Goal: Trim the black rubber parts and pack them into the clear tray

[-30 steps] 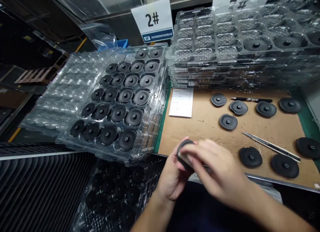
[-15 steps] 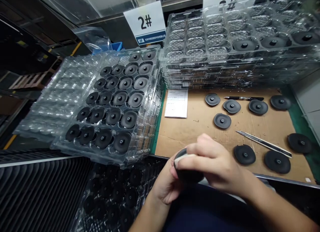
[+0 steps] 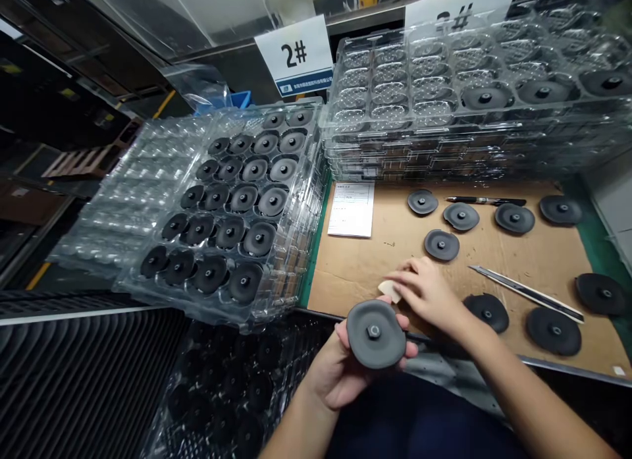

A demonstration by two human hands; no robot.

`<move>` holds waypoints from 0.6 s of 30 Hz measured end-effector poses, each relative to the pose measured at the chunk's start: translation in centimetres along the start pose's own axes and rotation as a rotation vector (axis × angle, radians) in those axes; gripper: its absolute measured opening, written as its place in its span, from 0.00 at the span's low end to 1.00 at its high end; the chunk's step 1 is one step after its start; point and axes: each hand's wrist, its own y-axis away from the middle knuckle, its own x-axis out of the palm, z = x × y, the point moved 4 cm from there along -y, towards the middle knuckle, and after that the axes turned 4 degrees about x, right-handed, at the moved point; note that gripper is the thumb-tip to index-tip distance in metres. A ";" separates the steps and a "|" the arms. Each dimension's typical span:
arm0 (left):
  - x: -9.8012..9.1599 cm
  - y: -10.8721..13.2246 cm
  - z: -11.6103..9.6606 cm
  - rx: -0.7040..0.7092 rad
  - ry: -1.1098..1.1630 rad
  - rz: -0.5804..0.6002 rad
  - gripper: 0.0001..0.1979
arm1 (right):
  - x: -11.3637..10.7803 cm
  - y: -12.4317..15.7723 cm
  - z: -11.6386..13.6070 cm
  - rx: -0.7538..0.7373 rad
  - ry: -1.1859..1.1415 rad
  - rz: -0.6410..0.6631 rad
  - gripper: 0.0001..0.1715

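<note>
My left hand (image 3: 340, 370) grips a round dark grey disc (image 3: 376, 334) with a small hub in its middle, face up, just in front of the cardboard's near edge. My right hand (image 3: 428, 291) rests on the cardboard mat (image 3: 375, 268) behind the disc, its fingers pinched on a small pale piece (image 3: 389, 289) that I cannot name. Several loose discs of the same kind lie on the cardboard, the nearest one (image 3: 441, 244) just beyond my right hand.
A clear blister tray (image 3: 237, 209) filled with discs stands at the left on a stack. More clear trays (image 3: 469, 97) are stacked at the back. A paper slip (image 3: 352, 209), a black pen (image 3: 486, 201) and a thin blade (image 3: 526, 292) lie on the cardboard.
My right hand has lifted off the disc and moved right onto the cardboard with the pale piece. The disc in my left hand is now uncovered and face up.
</note>
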 end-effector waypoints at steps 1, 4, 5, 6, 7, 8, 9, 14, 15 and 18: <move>0.0 0.0 0.0 -0.009 0.015 0.007 0.29 | 0.6 0.6 -0.6 0.001 0.014 -0.024 0.14; -0.1 -0.2 0.2 -0.024 0.012 0.010 0.30 | 1.2 3.1 -0.8 0.023 0.025 -0.111 0.16; -0.1 -0.2 0.2 -0.003 -0.029 0.011 0.30 | 1.1 4.0 -0.5 0.031 0.006 -0.131 0.17; -0.1 -0.3 0.1 0.047 -0.112 0.012 0.29 | 0.9 4.9 -0.1 0.039 -0.026 -0.142 0.16; -0.2 -0.4 -0.1 0.124 -0.247 0.007 0.28 | 0.6 5.8 0.3 0.050 -0.067 -0.145 0.16; -0.2 -0.4 -0.3 0.227 -0.429 -0.006 0.28 | 0.3 6.6 0.6 0.065 -0.115 -0.143 0.16; -0.1 -0.4 -0.6 0.342 -0.645 -0.017 0.32 | 0.0 7.2 0.9 0.086 -0.164 -0.143 0.15; 1.8 -0.1 -0.8 0.758 -1.453 0.120 0.55 | -1.8 9.5 1.7 0.214 -0.313 -0.260 0.12; 2.1 0.0 -0.7 0.789 -1.512 0.157 0.56 | -2.2 9.6 2.0 0.219 -0.337 -0.285 0.12; 2.6 0.2 -0.5 0.798 -1.554 0.200 0.58 | -3.6 9.7 3.0 0.195 -0.437 -0.289 0.14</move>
